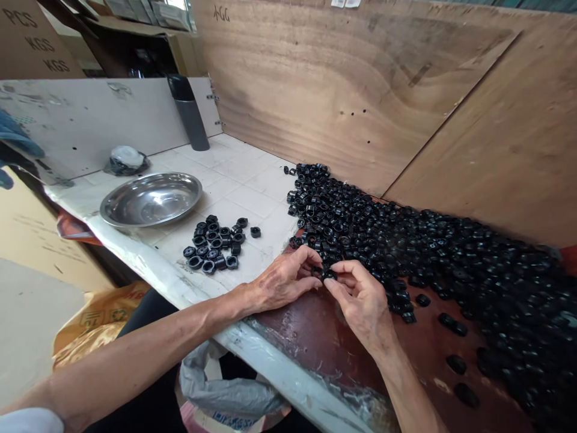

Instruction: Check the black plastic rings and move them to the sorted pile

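Observation:
My left hand [288, 278] pinches a small black ring-like part [317, 273] between thumb and fingertips. Close beside it, my right hand [358, 294] grips another small black part [329, 275] in the same way; the two parts are next to each other, and whether they are joined is too small to tell. Both hands are at the near edge of a large heap of black parts [392, 240]. Left of my left hand, a small group of similar black parts [216, 243] lies on the white tiled surface, several with their hollow ends facing up.
A shallow metal bowl [152, 199] stands on the white surface [246, 192] at the left. Behind it are a plastic-wrapped bundle [127, 160] and a dark thermos [192, 117]. A tall wooden board [360, 84] borders the back. An open sack [225, 385] hangs below the front edge.

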Motion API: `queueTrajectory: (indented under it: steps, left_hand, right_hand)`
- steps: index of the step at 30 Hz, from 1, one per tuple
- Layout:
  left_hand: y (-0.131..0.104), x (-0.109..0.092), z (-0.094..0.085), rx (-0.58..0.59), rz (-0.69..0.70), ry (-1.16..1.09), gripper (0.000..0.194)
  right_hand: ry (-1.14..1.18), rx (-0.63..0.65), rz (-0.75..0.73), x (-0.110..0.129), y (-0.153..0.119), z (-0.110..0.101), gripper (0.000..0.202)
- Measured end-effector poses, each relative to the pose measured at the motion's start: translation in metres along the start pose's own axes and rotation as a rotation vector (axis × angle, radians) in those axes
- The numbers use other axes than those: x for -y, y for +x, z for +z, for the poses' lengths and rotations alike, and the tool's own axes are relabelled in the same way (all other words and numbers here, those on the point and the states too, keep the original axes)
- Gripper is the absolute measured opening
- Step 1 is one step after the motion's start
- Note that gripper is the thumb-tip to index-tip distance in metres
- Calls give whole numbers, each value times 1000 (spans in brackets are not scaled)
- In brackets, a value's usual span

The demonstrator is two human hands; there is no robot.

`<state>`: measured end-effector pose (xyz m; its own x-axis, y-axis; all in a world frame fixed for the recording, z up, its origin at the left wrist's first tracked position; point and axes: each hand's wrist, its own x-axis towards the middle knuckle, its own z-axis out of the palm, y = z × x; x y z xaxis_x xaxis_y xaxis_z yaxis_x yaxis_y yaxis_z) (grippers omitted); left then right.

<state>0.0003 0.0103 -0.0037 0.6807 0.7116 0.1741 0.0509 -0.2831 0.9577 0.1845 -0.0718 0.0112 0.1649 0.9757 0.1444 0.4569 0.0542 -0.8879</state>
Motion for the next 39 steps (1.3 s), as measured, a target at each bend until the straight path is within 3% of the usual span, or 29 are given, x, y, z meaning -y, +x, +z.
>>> queueTrajectory:
  steps: [6, 12, 16, 20, 24, 27, 33, 39]
  left_hand:
    - [2, 2, 3, -48, -98, -294, 33]
    - [1, -2, 4, -95, -56, -286, 25]
    - [-1, 0, 5, -73, 13, -264, 28]
    - [-2, 3, 5, -14, 8, -307, 27]
    - [-1, 2, 4, -56, -26, -286, 30]
    - [-1, 1, 3, -49, -8, -263, 27]
    - [-2, 1, 0, -71, 154, -1, 22]
    - [-3, -3, 2, -79, 143, 63, 21]
  right_hand:
    - [-59, -15, -68, 6, -2, -2, 19]
    - [-32, -111, 20, 1, -2, 1, 35]
    - [-128, -153, -30, 0, -4, 3, 38]
    - [-264, -57, -114, 7, -7, 0, 22]
    - [-228, -9, -179, 9, -7, -3, 17]
    - [-199, 3, -98, 6, -5, -3, 20]
    - [-313, 20, -12, 8, -4, -2, 34]
    - [-223, -1, 91, 16, -2, -2, 40]
